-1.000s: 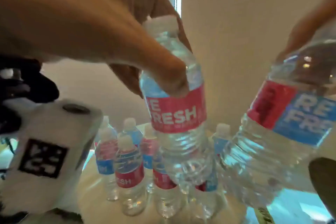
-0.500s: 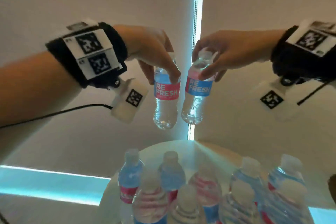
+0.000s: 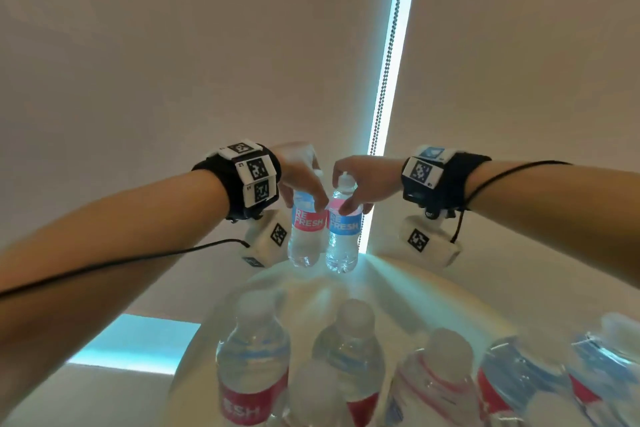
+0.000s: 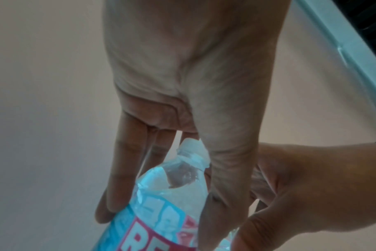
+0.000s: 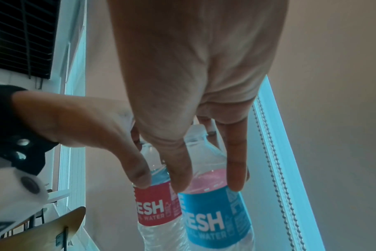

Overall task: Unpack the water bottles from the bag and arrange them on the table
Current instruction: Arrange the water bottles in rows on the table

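I've several water bottles (image 3: 252, 360) standing at lower frame on the bench (image 3: 433, 291); my hands, left (image 3: 298, 173) and right (image 3: 363, 180), each clamp one more at centre, bag unseen

Dim, soft-focus frames; cyan daylight glares through the blind gap (image 3: 391, 87).

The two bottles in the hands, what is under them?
Under the left bottle and the right bottle is the far edge of the round white table. Whether their bottoms touch it cannot be told.
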Demonstrator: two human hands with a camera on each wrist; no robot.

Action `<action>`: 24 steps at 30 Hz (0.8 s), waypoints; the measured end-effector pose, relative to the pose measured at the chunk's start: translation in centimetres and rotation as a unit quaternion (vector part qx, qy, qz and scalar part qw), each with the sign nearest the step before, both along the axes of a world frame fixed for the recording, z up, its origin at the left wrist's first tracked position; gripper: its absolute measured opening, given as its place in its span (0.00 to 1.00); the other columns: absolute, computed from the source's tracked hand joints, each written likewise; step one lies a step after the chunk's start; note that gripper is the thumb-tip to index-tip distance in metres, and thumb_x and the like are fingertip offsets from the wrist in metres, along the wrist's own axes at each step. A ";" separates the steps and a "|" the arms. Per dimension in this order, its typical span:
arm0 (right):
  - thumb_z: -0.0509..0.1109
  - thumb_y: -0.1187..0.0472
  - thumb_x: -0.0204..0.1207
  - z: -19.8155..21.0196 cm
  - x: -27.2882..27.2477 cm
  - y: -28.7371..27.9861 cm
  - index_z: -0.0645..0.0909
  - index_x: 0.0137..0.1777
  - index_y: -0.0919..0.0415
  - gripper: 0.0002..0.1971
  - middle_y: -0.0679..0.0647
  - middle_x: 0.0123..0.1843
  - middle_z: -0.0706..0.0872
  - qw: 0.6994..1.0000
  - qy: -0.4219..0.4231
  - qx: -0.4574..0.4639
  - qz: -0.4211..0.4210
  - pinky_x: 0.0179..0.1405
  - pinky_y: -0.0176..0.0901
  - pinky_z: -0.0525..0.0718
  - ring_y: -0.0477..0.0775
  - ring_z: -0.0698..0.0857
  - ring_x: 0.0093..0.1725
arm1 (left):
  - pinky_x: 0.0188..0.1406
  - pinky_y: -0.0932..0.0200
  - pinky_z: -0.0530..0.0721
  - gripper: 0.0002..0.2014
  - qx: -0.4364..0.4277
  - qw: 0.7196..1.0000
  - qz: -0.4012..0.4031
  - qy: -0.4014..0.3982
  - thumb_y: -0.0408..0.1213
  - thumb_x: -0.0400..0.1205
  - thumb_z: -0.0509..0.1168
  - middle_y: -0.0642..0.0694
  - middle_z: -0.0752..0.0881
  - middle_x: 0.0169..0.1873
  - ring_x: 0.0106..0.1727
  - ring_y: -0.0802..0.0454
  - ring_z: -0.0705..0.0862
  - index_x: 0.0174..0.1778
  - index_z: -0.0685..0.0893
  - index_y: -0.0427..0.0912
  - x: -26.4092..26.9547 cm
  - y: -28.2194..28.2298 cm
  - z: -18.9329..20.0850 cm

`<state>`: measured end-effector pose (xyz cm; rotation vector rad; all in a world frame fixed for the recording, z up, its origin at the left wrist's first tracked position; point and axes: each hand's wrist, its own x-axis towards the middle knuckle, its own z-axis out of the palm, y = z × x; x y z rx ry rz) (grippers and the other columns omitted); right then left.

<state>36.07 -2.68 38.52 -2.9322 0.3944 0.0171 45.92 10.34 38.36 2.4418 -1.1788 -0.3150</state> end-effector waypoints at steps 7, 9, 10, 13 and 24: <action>0.80 0.60 0.74 -2.6 1.7 -2.1 0.72 0.62 0.56 0.22 0.54 0.63 0.74 1.000 0.002 0.017 -0.004 0.24 0.34 0.84 0.50 0.90 0.32 | 0.52 0.43 0.95 0.23 0.002 1.000 -0.002 0.021 0.35 0.66 0.84 0.36 0.94 0.50 0.49 0.39 0.95 0.56 0.90 0.33 1.3 -1.7 -2.9; 0.80 0.60 0.74 -2.8 1.9 -2.6 0.72 0.60 0.54 0.21 0.56 0.65 0.75 1.000 -0.005 0.020 -0.005 0.24 0.33 0.83 0.48 0.90 0.31 | 0.52 0.43 0.95 0.22 -0.006 1.000 -0.003 0.019 0.35 0.67 0.83 0.37 0.94 0.50 0.50 0.40 0.94 0.55 0.90 0.33 1.5 -2.1 -3.1; 0.80 0.60 0.73 -2.8 1.9 -2.9 0.72 0.60 0.54 0.21 0.56 0.66 0.76 1.000 -0.007 0.022 -0.005 0.24 0.33 0.83 0.48 0.90 0.31 | 0.52 0.44 0.95 0.21 -0.008 1.000 -0.003 0.022 0.34 0.67 0.83 0.37 0.94 0.50 0.50 0.41 0.94 0.55 0.90 0.34 1.6 -2.2 -3.1; 0.79 0.59 0.74 -3.0 2.0 -3.5 0.73 0.64 0.56 0.23 0.55 0.65 0.75 1.000 -0.012 0.026 -0.003 0.24 0.33 0.83 0.49 0.90 0.32 | 0.53 0.46 0.95 0.21 -0.011 0.999 -0.005 0.034 0.33 0.68 0.82 0.37 0.93 0.52 0.52 0.41 0.93 0.57 0.89 0.34 1.9 -2.6 -3.2; 0.79 0.61 0.73 -3.7 1.9 -4.2 0.74 0.64 0.55 0.23 0.51 0.62 0.70 0.998 -0.039 0.055 0.003 0.23 0.39 0.88 0.47 0.85 0.36 | 0.44 0.53 0.94 0.21 -0.005 0.998 -0.016 0.061 0.33 0.71 0.80 0.36 0.92 0.54 0.54 0.40 0.92 0.59 0.88 0.34 2.7 -2.8 -3.7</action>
